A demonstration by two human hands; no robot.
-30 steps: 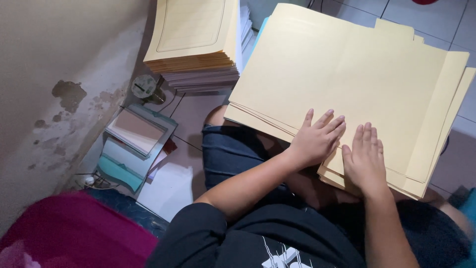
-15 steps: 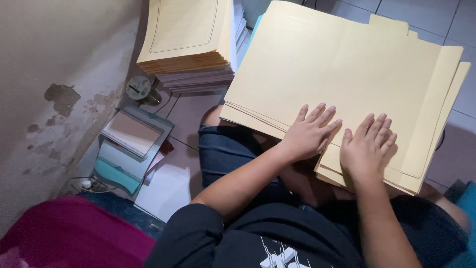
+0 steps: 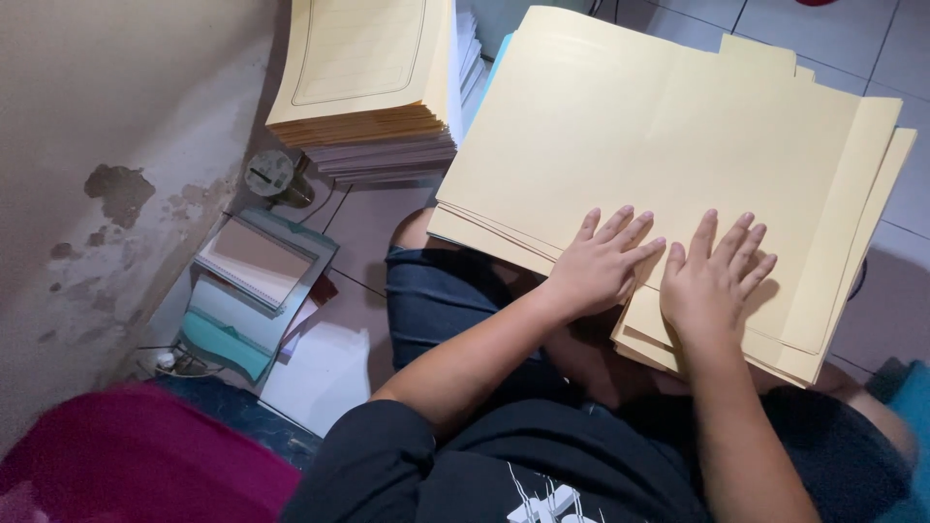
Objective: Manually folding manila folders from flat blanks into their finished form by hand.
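Left hand, right hand flat, no grip, atop folder stack

Under my hands I see the folders: matt, smooth cream card. The stack beside them looks like the same dull paper over thinner white sheets. The wall is rough plaster, its paint flaked off in patches. The floor is smooth tile with a faint sheen.
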